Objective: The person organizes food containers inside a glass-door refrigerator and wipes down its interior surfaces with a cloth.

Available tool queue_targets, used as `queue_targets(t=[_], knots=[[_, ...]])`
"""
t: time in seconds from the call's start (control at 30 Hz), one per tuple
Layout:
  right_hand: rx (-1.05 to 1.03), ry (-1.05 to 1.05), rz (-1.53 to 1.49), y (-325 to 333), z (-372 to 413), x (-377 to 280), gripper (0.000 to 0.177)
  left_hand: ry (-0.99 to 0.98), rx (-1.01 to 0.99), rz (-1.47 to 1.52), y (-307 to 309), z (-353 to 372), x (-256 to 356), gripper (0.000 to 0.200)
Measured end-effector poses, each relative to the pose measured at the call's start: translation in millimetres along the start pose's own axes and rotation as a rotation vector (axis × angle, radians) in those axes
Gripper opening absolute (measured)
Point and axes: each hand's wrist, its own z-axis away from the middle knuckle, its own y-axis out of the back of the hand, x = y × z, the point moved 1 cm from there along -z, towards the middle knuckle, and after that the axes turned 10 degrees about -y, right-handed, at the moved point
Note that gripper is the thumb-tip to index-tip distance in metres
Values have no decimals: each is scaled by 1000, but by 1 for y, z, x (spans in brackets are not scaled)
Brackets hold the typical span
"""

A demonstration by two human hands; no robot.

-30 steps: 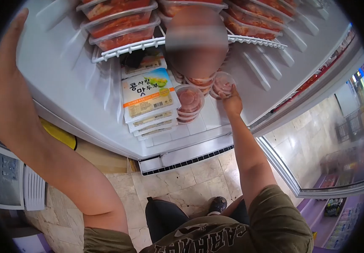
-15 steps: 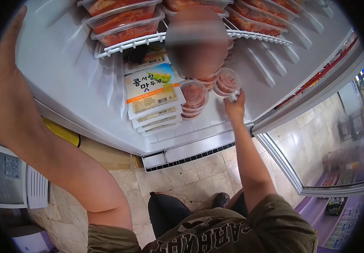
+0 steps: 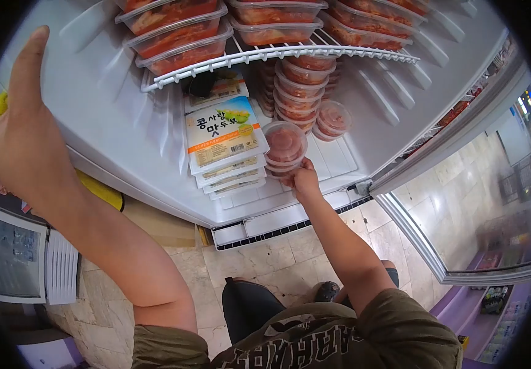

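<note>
Head view; right hand [image 3: 305, 182] touches round tubs [image 3: 285, 145].

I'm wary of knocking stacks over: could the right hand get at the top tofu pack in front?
Probably yes. The right hand is at the low front stack of round tubs, right beside the top tofu pack, whose upper face lies uncovered.

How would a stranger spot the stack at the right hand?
Inside the open fridge, look below the wire shelf. Just right of the tofu packs sits a short stack of round tubs; unlike the tall stack behind and the short one farther right, the right hand touches it.
</note>
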Motion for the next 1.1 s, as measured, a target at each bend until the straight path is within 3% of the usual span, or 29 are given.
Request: queue_targets(t=[0.07,0.13,0.27,0.4,0.57,0.8,0.87,0.97,1.1], knots=[[96,12,-69,3,17,-3,50,0,-13,14,0,-1,-2,54],[108,-16,-38,16,32,-8,50,-36,43,-90,-1,0,-4,50],[132,-47,-9,44,67,-34,47,-11,-15,-20,-5,-2,-13,49],[196,102,-34,64,76,-83,41,-33,-23,84,-2,-2,-8,48],[214,377,-31,76,24,-144,30,-28,-26,-23,0,0,-7,48],[360,321,-114,68,-45,-143,38,11,-26,-59,-3,-2,-11,54],[361,308,-60,65,-62,-137,23,-10,-21,-87,-5,-1,-13,54],[265,275,-39,52,-49,-151,24,-105,-1,-85,-3,3,-10,50],[201,242,35,68,-63,-149,26,-212,-170,428,8,-5,-3,38]])
